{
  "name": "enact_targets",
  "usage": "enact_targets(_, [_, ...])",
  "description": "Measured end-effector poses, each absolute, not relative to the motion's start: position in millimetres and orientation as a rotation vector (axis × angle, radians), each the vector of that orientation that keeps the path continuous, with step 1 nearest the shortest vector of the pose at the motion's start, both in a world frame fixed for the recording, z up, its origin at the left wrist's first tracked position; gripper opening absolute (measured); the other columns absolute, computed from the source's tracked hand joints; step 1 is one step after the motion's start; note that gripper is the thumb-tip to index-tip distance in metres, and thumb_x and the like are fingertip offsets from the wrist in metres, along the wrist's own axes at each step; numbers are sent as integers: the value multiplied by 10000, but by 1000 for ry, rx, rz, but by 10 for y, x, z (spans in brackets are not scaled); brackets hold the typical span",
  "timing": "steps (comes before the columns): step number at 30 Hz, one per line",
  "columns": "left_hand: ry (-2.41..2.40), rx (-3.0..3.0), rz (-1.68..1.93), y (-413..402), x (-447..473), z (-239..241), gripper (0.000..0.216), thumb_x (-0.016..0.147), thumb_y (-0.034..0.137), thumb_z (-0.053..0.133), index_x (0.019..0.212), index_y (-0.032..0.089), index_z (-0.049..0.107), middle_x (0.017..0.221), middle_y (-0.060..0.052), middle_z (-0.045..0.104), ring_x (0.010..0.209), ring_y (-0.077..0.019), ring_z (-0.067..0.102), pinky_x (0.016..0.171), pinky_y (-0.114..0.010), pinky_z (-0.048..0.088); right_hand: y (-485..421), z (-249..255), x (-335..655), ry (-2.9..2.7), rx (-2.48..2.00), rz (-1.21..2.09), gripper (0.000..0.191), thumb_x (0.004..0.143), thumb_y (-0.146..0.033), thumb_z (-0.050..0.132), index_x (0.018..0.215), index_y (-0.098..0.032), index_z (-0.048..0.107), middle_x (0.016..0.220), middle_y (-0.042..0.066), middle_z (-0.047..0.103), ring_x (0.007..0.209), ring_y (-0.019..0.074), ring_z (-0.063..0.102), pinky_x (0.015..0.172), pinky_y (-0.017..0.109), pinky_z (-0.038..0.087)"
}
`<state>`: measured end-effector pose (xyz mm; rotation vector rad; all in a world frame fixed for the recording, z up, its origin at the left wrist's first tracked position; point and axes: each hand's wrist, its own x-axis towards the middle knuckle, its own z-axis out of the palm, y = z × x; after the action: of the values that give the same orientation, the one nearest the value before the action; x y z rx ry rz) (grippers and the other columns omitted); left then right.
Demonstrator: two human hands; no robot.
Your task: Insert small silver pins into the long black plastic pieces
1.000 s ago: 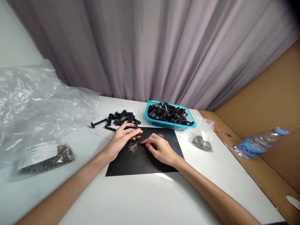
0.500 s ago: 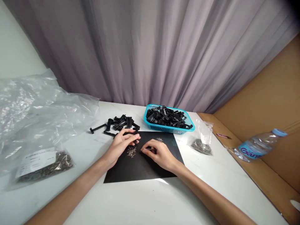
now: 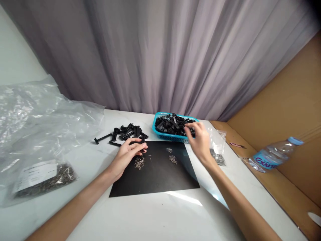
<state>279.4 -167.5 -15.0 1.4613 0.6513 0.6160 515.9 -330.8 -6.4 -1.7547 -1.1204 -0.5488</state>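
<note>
My left hand (image 3: 127,154) hovers over the left part of a black mat (image 3: 155,180), its fingers closed around a small black plastic part (image 3: 143,139), mostly hidden by them. Close below that hand lies a pile of tiny metal pins (image 3: 139,163). Two smaller groups of metal pieces, one upper (image 3: 169,150) and one lower (image 3: 173,159), rest on the mat's right side. At the right end of a blue basket (image 3: 160,135) full of black plastic parts (image 3: 173,123), my right hand (image 3: 199,140) has thumb and index finger pinched together; what is between them cannot be made out.
Loose black plastic parts (image 3: 127,131) lie behind the mat. Clear bags (image 3: 47,117), one filled and labelled (image 3: 45,177), cover the left side. A small bag of metal pieces (image 3: 218,155), a pink-handled tool (image 3: 237,145) and a water bottle (image 3: 276,154) are at the right.
My right hand has moved from the mat up and right to the basket, uncovering the metal pieces on the mat's right. My left hand stays over the mat with the black part.
</note>
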Motion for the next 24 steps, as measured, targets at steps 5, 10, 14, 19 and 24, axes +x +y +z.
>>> enact_targets(5, [672,1476,610,-1655,2796,-178,486,786,472,809,1109,198,570,981,-72,784,904,-205,705,847,-351,523,-3295,-67,5701,-932,-1919,-374,402,873,-556,665,972,-178,761,984,129,771,888,300,657,814,410,470])
enact_targets(10, [672,1452,614,-1654,2813,-169,508,765,484,823,1102,199,571,982,-72,792,920,-200,705,834,-326,522,-3379,-95,5760,-943,-1824,-271,454,887,-587,617,981,-171,773,887,74,756,622,174,510,608,308,395])
enact_targets(14, [683,1439,602,-1690,2826,-129,525,743,482,838,1094,198,571,973,-68,790,901,-190,700,823,-313,507,-3556,-25,5658,-1013,-1637,-88,399,874,-558,680,997,-188,763,811,22,681,609,139,455,576,279,356])
enact_targets(19, [675,1443,594,-1705,2823,-126,532,735,479,846,1093,192,577,977,-77,786,894,-194,691,834,-333,502,-3646,70,5525,-1093,-1569,41,313,886,-496,721,998,-208,772,633,-37,464,587,128,366,559,277,281])
enact_targets(24, [668,1435,602,-1717,2812,-138,537,745,454,849,1113,197,554,990,-80,793,900,-191,701,858,-339,512,-3638,45,5580,-1072,-1615,-4,340,883,-516,710,999,-203,775,599,-46,427,563,129,336,542,280,252])
